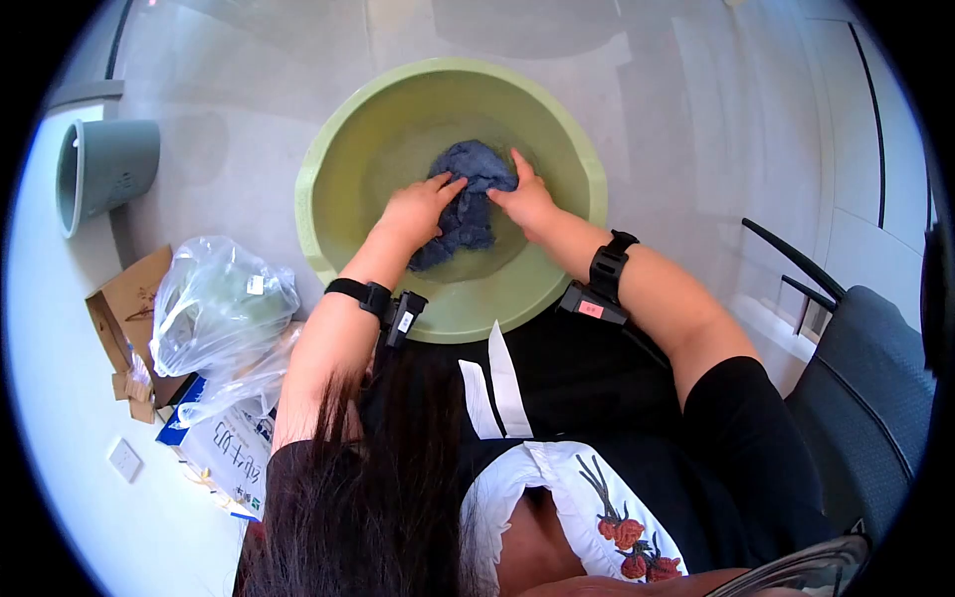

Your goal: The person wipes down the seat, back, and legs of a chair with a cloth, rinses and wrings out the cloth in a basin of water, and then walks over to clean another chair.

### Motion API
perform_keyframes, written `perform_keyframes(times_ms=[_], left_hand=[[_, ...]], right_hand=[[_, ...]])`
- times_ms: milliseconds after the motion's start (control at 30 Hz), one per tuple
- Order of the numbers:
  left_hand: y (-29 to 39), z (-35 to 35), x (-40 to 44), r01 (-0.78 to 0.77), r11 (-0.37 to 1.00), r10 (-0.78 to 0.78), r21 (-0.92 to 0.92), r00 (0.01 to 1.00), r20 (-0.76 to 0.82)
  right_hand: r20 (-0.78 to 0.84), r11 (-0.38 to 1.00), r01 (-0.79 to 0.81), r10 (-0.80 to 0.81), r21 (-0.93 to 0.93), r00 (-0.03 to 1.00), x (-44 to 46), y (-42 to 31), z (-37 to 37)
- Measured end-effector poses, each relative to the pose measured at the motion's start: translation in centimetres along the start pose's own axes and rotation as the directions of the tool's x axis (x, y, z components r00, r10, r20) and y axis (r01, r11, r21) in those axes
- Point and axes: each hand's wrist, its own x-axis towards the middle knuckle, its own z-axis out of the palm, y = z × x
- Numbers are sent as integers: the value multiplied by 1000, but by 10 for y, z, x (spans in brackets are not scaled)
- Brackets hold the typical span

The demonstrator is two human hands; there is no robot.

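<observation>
A wet, crumpled dark blue cloth (468, 227) lies in the middle of a large green basin (311, 189) with shallow, cloudy water. My left hand (416, 211) grips the cloth's left side, thumb and fingertips pressed into the fabric. From the right, my right hand (527, 202) has its thumb on the cloth's edge, while the index finger points up beside it. The other fingers of that hand are partly hidden. Both wrists carry black straps with small devices.
At the left stand a grey-green bin (117, 171), an open cardboard box (117, 308), a clear plastic bag (221, 303) and a white-and-blue milk carton box (224, 453). A dark chair (860, 378) is close on the right. Pale floor (686, 149) surrounds the basin.
</observation>
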Motion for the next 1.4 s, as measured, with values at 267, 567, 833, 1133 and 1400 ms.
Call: perform_keyframes(times_ms=[267, 567, 833, 1133, 1400], left_hand=[[-20, -9, -14, 355, 912, -394, 203, 897, 199], [5, -18, -3, 423, 859, -479, 288, 862, 163], [-42, 55, 0, 412, 791, -398, 452, 908, -130], [33, 7, 8, 500, 859, -467, 106, 852, -238], [23, 15, 27, 510, 860, -511, -27, 858, -47]], right_hand=[[-127, 941, 288, -312, -179, 941, -7, -25, -10], [575, 573, 734, -481, -366, 662, 15, 4, 13], [273, 562, 238, -23, -792, 962, -8, -13, -3], [52, 960, 19, -5, -278, 999, 18, 9, 2], [392, 905, -329, 208, 271, 896, -4, -12, -6]])
